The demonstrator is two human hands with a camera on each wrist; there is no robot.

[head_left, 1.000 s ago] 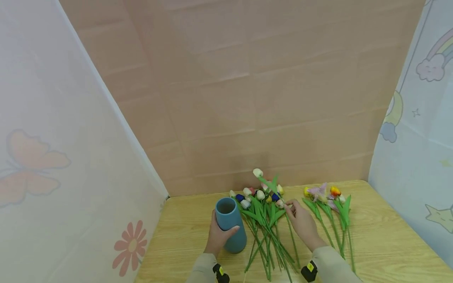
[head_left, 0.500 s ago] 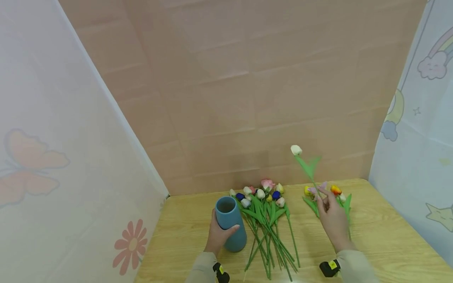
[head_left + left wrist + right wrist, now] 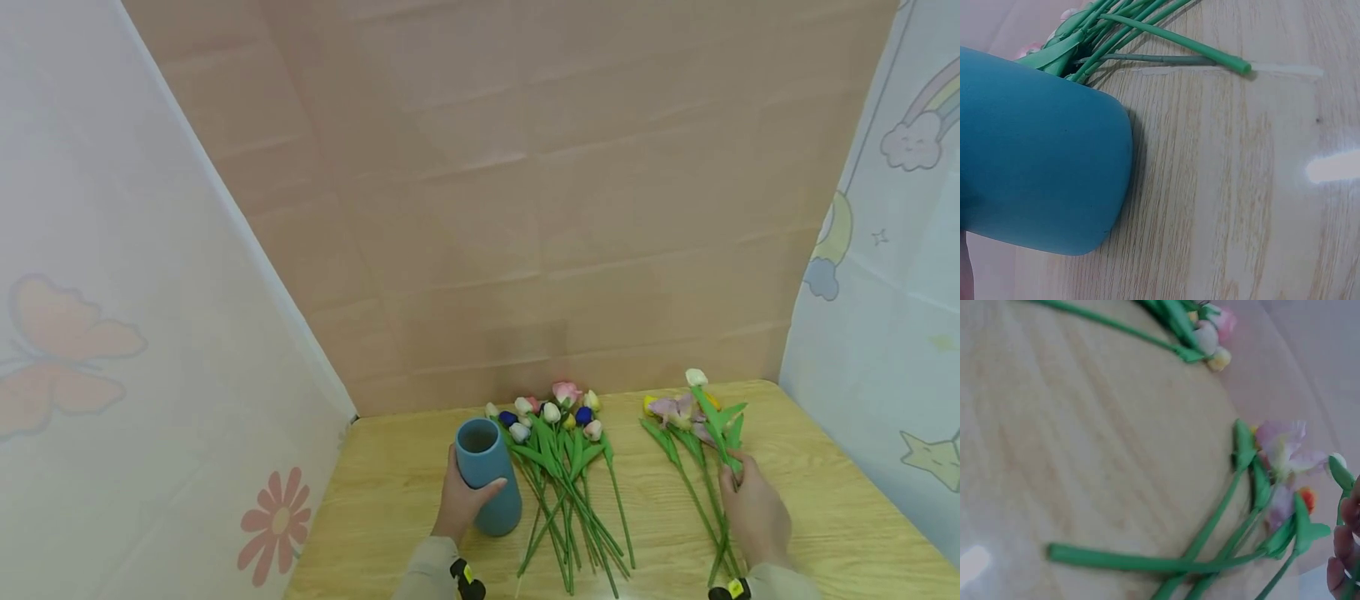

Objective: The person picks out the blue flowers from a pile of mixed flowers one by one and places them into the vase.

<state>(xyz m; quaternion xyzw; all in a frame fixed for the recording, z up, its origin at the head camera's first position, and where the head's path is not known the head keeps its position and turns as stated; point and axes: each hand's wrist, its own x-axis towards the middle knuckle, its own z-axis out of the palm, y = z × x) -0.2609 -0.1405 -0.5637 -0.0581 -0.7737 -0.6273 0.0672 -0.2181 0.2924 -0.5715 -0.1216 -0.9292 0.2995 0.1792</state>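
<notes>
My left hand grips a blue vase that stands on the table, thumb across its front and fingers behind. The vase's mouth faces up, with no flowers in it; in the left wrist view its lower side fills the left. Over at the right, my right hand pinches the stem of a white artificial tulip, held over the smaller group of flowers. That group includes a lilac flower, and an orange tulip shows in the right wrist view. Only fingertips of this hand appear there.
Between the hands lies a larger pile of artificial tulips, white, blue and pink, their green stems crossing toward the front. A wooden table bears everything. A tan cloth hangs behind, with pale printed cloths at the sides.
My right hand has carried the white tulip from the larger pile rightward, raising it and then lowering it over the smaller group. The left hand and vase have stayed in place.
</notes>
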